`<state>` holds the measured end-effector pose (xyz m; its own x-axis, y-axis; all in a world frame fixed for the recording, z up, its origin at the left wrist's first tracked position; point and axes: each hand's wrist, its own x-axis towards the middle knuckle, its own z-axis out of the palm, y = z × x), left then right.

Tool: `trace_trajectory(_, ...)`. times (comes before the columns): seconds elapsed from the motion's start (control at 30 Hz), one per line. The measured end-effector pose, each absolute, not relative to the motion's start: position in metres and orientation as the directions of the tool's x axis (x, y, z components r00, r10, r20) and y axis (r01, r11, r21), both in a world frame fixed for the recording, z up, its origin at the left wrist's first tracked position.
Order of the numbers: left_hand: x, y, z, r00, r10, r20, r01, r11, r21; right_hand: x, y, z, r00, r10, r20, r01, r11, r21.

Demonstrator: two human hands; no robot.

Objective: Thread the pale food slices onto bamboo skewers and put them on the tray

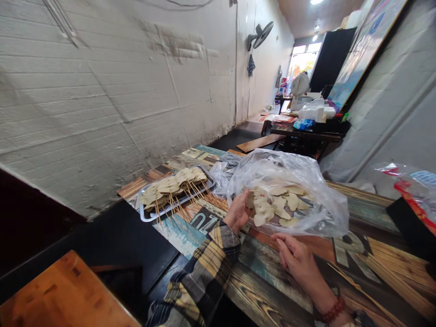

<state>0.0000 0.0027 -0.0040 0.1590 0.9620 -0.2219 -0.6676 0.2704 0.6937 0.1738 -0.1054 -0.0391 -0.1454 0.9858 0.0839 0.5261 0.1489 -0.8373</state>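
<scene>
My left hand (238, 211) is closed on the edge of a bunch of pale, flat food slices (261, 211) at the mouth of a clear plastic bag (323, 213). My right hand (295, 258), a red bead bracelet on its wrist, pinches a thin bamboo skewer (271, 228) that runs up to those slices. How far the skewer passes into them is hidden. More loose pale slices (292, 201) lie inside the bag. On the left, a metal tray (147, 219) bears a pile of skewered slices (175, 185), their sticks jutting over the near rim.
Bare skewers (397, 277) lie on the patterned wooden table (269, 288) at the right. Crumpled plastic (220, 175) sits between tray and bag. An orange-brown stool (61, 295) stands at lower left. Behind are a cluttered dark table (306, 132) and a wall fan (261, 35).
</scene>
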Motion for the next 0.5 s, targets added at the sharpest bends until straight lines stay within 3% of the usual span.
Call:
trace_trajectory(0.23, -0.0074, 0.0022, 0.0015, 0.206, 0.947, -0.247, -0.739, 0.316, 0.595, 0.1734, -0.1033, -0.0404, -0.074, 0.997, 0.0, 0.297, 0.022, -0.955)
trace_trajectory(0.5, -0.0007, -0.0036, -0.0045, 0.339, 0.919, -0.202, -0.69, 0.389, 0.611, 0.1698, -0.103, -0.0403, -0.041, 0.997, 0.059, 0.34, 0.07, -0.938)
